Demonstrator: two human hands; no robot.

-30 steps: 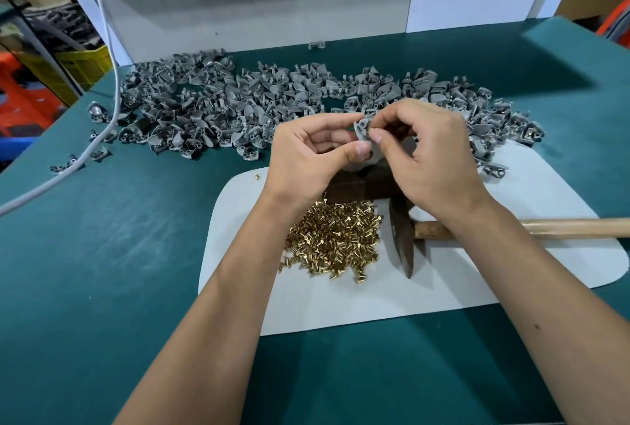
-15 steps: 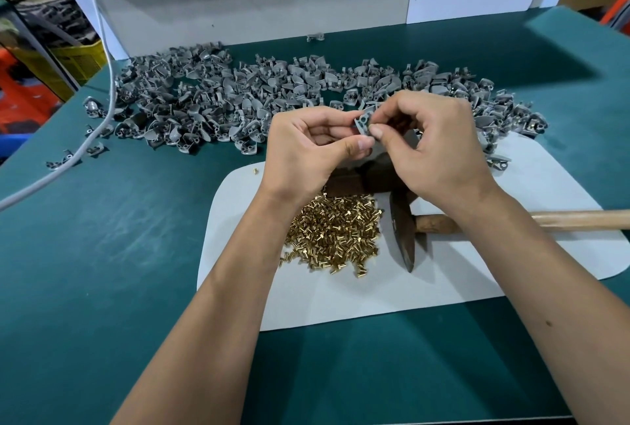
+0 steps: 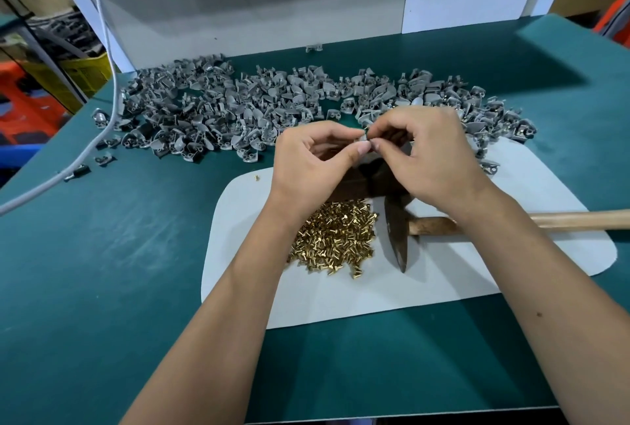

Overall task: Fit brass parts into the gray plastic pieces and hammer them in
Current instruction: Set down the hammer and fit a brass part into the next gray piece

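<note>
Both hands meet above the middle of the desk (image 3: 102,271), over the far part of a white mat (image 3: 443,281). The left hand (image 3: 313,165) and the right hand (image 3: 433,158) each have a narrow grip, fingertips curled and pinching one small gray plastic piece (image 3: 364,141) held between them in the air. Whether a brass part already sits in it cannot be told, as the fingers hide most of it.

A wide heap of gray plastic pieces (image 3: 238,111) stretches along the far edge of the desk, with a few strays near the far left corner beside a gray cable (image 3: 102,49). On the mat, just under the left wrist, lies a pile of brass parts (image 3: 335,237); one stray brass part (image 3: 256,177) lies at the mat's far left corner. A hammer (image 3: 399,237) lies just to the right of the pile, its dark head near the brass and its wooden handle running toward the right edge of the desk, under the right forearm.
</note>
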